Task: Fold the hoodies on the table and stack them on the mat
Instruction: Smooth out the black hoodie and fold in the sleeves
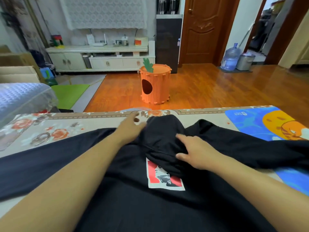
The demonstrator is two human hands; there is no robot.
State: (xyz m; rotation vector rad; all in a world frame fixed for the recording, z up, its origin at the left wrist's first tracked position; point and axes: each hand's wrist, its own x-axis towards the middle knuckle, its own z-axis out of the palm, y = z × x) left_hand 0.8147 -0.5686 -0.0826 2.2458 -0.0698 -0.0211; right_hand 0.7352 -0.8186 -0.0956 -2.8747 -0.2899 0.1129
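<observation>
A black hoodie (pixel 133 203) lies spread flat on the table (pixel 66 121), its sleeves stretched out to either side, the right one reaching onto the blue and orange mat (pixel 250 121). Its hood (pixel 164 136) is bunched above the red, white and black print (pixel 164 177), covering the print's upper edge. The left hand (pixel 132 127) rests at the hood's left edge, fingers relaxed and loosely spread, partly on the floral tablecloth. The right hand (pixel 194 152) lies on the hood's right side, fingers straight and slightly apart, pressing the fabric down.
</observation>
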